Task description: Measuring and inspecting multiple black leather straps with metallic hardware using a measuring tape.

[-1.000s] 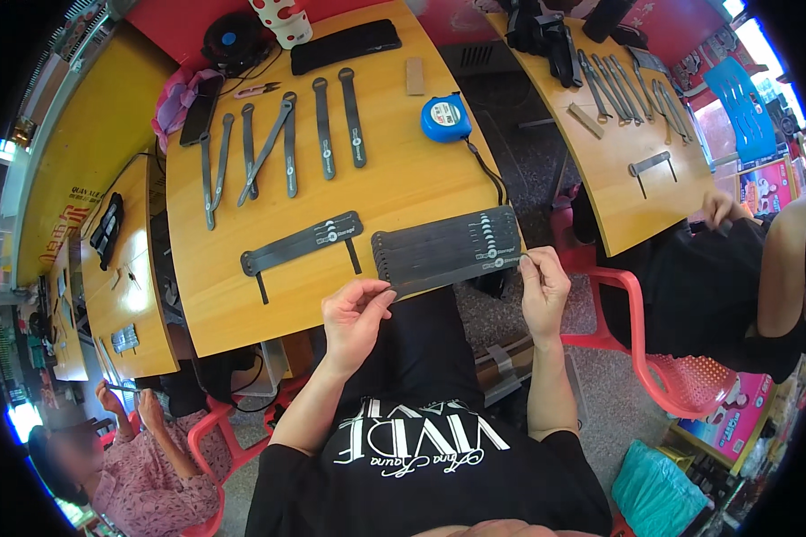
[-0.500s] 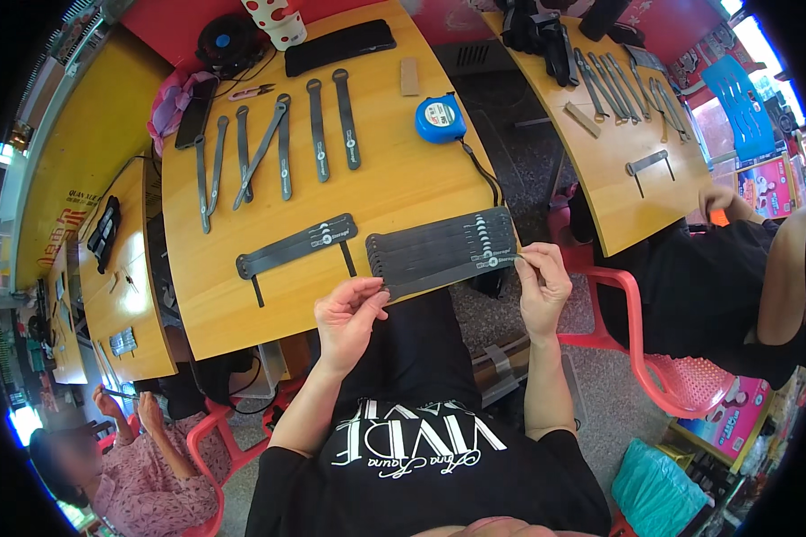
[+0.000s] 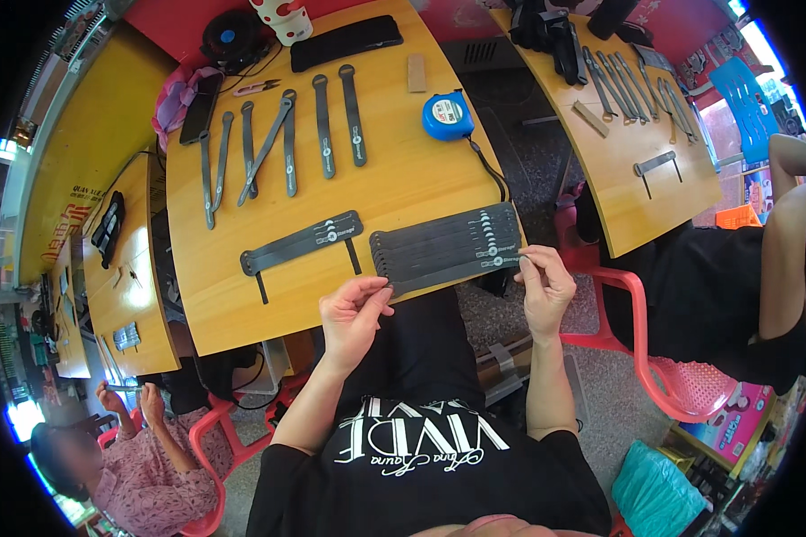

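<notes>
A fanned stack of flat black straps [image 3: 430, 240] with pale printing near the right ends lies at the table's front edge. My left hand [image 3: 354, 322] pinches the left end of the nearest strap [image 3: 452, 273] between thumb and fingers. At that strap's other end, my right hand [image 3: 548, 291] has a similar pinch grip. The strap is stretched level along the stack's near side. To the left rests a smaller overlapped set of black straps [image 3: 291, 246], with two thin dark strips sticking out toward me. Farther back, several long grey straps [image 3: 325, 130] with holed ends are spread out, two of them crossing.
A blue tape measure [image 3: 448, 116] with a black wrist cord sits at the table's right edge. Behind are a black pouch [image 3: 347, 43], small snips [image 3: 256, 87], a phone [image 3: 201, 109] and a fan [image 3: 233, 40]. Co-workers sit left and right on red chairs [image 3: 636, 313].
Both my hands keep their hold on the strap's ends, nearly still. The view has shifted slightly. The co-worker at right has raised an arm toward the blue slotted panel.
</notes>
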Motion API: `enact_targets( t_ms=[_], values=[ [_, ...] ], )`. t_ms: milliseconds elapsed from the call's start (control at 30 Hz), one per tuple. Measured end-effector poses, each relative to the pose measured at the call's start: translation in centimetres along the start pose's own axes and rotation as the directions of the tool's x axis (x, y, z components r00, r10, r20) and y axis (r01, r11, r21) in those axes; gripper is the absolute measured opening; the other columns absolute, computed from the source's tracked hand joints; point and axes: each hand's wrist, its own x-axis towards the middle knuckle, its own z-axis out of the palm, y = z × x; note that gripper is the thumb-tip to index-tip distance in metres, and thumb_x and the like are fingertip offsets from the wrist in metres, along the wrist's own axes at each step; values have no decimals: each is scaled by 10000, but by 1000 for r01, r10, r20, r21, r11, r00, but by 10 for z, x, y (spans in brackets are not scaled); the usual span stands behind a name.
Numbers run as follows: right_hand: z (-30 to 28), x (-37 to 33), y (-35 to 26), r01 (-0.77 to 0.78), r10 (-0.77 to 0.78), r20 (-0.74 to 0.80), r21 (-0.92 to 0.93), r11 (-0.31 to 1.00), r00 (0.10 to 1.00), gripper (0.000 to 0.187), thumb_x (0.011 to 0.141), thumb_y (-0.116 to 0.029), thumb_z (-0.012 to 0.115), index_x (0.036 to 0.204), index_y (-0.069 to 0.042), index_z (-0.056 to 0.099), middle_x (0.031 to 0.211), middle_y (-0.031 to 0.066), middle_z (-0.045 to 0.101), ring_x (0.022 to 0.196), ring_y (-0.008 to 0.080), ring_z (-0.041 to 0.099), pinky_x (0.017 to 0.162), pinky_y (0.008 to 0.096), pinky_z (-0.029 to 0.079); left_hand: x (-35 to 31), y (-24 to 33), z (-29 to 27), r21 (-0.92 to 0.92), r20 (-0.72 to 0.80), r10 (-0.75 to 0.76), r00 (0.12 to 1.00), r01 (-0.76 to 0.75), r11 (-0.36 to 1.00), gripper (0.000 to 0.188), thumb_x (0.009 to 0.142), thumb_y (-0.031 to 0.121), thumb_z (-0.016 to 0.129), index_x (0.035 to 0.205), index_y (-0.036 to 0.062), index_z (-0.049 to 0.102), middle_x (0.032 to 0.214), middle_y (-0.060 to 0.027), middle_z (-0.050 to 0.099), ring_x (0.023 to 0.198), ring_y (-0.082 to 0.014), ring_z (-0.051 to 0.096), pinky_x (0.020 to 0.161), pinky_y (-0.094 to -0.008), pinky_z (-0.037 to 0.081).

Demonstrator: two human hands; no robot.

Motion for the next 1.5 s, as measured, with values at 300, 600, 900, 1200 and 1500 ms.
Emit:
enact_targets(
  t_ms=[300,600,900,1200,1500],
  values=[
    [8,1,11,5,-4,12,-87,996,1000,32,876,64,611,860,42,594,833,42,542,715,92,478,614,222,382,5,-16,4,-91,-167,86,982,-102,991,96,864,4,675,957,-17,668,732,-22,654,606,-67,612,495,-173,416],
    [15,3,1,116,-122,-16,-191,975,992,59,844,87,632,876,38,622,876,65,565,707,115,509,601,232,407,3,-19,-3,-58,-211,204,956,-221,974,88,854,-20,678,941,-15,691,742,-26,662,605,-71,614,496,-172,420],
    [16,4,13,83,-85,-14,-131,988,996,79,835,84,650,888,25,652,923,56,595,732,90,527,614,216,415,5,-23,-3,-190,-236,126,964,-173,966,139,851,-30,678,989,-19,683,782,-52,687,616,-80,640,470,-160,405],
    [10,4,14,20,-19,-28,27,999,999,78,870,78,617,923,34,652,974,78,629,682,62,570,594,194,479,10,-26,0,-115,-176,113,978,-134,984,138,859,-23,671,998,-33,675,789,-59,690,634,-89,655,469,-164,413],
    [5,8,10,-4,3,-18,-27,1000,1000,88,879,79,587,929,31,641,1007,95,633,680,65,573,598,190,489,16,-22,7,-142,-169,74,983,-98,985,125,867,-18,662,991,-34,666,797,-64,690,644,-97,660,470,-163,410]
  ],
)
